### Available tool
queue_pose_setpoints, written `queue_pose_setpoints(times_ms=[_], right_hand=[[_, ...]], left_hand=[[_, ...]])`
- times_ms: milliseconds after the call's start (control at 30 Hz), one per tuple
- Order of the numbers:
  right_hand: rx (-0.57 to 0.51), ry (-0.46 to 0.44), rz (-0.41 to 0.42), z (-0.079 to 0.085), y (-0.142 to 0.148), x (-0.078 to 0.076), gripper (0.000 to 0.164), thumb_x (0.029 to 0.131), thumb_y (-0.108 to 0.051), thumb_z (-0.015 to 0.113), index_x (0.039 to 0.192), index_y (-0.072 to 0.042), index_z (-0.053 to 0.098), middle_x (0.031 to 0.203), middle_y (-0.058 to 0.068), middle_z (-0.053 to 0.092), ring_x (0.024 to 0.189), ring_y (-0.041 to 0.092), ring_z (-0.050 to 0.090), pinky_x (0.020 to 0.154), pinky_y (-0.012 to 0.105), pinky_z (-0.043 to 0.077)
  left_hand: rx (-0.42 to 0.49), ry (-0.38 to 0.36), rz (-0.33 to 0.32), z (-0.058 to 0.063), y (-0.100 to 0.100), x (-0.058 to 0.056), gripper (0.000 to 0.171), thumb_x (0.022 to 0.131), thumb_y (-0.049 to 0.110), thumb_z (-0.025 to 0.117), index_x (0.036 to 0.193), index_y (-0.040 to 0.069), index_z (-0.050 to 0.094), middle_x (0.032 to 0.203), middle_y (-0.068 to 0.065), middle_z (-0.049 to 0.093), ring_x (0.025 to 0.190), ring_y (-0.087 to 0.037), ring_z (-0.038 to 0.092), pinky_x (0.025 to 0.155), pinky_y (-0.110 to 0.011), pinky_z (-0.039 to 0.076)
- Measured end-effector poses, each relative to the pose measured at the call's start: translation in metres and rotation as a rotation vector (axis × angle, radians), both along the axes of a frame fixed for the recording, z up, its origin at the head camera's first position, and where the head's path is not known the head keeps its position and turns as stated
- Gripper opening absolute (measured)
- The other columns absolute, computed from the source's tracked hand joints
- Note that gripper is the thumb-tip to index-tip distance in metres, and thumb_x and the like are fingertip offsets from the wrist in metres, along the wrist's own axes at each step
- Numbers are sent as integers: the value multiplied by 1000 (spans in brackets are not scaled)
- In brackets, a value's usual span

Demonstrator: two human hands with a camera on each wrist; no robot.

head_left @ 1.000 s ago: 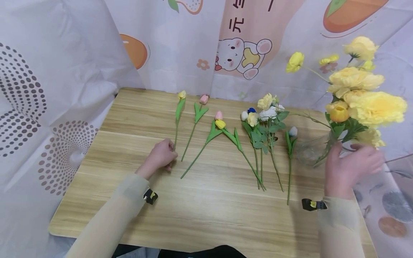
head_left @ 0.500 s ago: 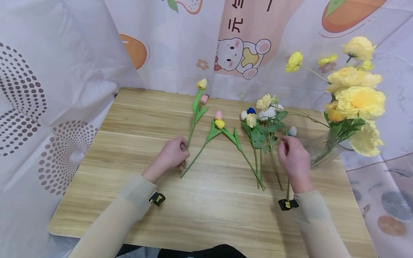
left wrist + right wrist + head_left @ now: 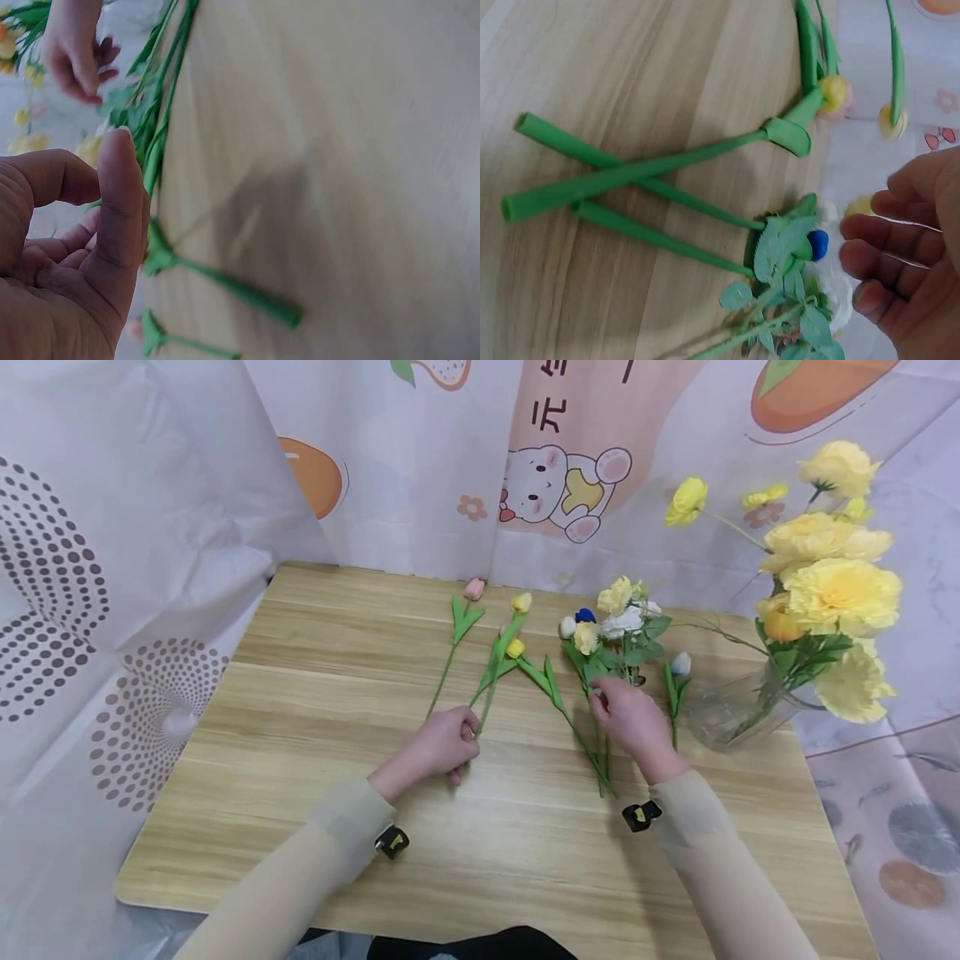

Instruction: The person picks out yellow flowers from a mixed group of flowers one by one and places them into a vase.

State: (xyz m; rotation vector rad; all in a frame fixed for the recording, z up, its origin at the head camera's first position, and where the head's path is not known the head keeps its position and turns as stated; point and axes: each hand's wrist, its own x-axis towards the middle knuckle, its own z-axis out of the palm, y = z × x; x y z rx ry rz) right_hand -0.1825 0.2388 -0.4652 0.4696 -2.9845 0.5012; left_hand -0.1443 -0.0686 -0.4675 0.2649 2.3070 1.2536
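My left hand (image 3: 446,739) pinches the stem of a pale yellow tulip (image 3: 521,602) between thumb and forefinger. The tulip is raised above the table, its bloom pointing away, and it crosses in front of a pink tulip beside a bright yellow tulip (image 3: 515,647). In the left wrist view the thumb (image 3: 124,217) meets the forefinger, and the pinched stem is hidden. My right hand (image 3: 630,714) hovers over the white tulip (image 3: 567,627), blue tulip (image 3: 585,616) and pale yellow and white flower sprays (image 3: 622,625). Its fingers (image 3: 885,240) are loosely bent around nothing.
On the right a tilted clear glass vase (image 3: 723,714) holds large yellow flowers (image 3: 843,597). A pale blue-white tulip (image 3: 681,665) lies left of it. Another pink tulip (image 3: 474,589) lies left of the held one. A printed curtain (image 3: 405,502) hangs behind the wooden table (image 3: 300,677).
My left hand has lifted the pale yellow tulip and carried it rightward past the left pink tulip. My right hand has come left from the vase to above the flowers.
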Motion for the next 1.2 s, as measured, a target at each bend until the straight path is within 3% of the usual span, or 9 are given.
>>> queue_pose_setpoints(times_ms=[267,333,400,467,600,700,967,1067,1200], right_hand=[[17,-7,89,-6,-24,-4,25,95,-12,53,112,-1,66,94,15,69,75,27,64,65,47,55],[23,-5,105,-7,-30,-5,23,94,-12,54,111,-1,66,91,14,69,73,25,63,64,46,54],[33,-8,118,-8,-35,-7,20,94,-12,56,107,-1,66,83,11,67,67,23,60,60,44,53],[50,-8,129,-9,-39,-10,13,94,-11,57,98,-3,66,71,7,62,59,20,54,53,40,49],[75,-57,119,-9,-48,-13,10,94,-13,59,86,-7,61,59,2,51,51,18,46,45,38,43],[80,-112,91,-11,-55,-16,16,95,-18,58,84,-8,61,61,2,53,51,18,48,46,38,44],[87,-225,4,-28,-76,-15,32,94,-41,60,82,-12,56,65,2,56,52,18,52,45,35,46],[101,-242,-23,-36,-82,-13,38,92,-47,61,84,-12,53,65,3,55,52,19,52,43,34,44],[134,-252,-54,-43,-86,-12,37,92,-43,61,87,-9,48,67,6,52,51,21,51,41,36,42]], left_hand=[[-30,-35,-121,-12,19,11,30,87,-2,53,118,-3,51,76,-11,66,44,-20,62,55,-32,57],[-41,-35,-153,-14,22,13,32,90,0,52,122,-2,51,72,-10,65,45,-21,62,54,-31,57],[-54,-30,-201,-15,25,14,34,92,3,52,126,-1,52,68,-8,63,46,-21,62,44,-30,53],[-78,1,-263,-15,27,15,34,95,8,52,129,1,54,70,-7,63,49,-20,62,47,-29,53],[-155,162,-353,-16,24,16,30,96,15,54,124,5,61,98,-6,69,80,-15,64,75,-34,54],[-248,265,-316,-16,16,15,28,96,18,55,120,7,64,113,-6,66,101,-16,59,91,-38,49],[-640,437,-97,-12,-14,6,46,91,35,62,130,10,56,129,-13,55,117,-38,47,93,-56,43],[-679,419,-63,-13,-23,2,63,86,44,67,138,12,48,141,-16,45,128,-47,34,97,-66,34],[-695,312,-69,-13,-34,-1,89,80,55,70,150,17,32,155,-19,25,135,-55,12,98,-78,19]])
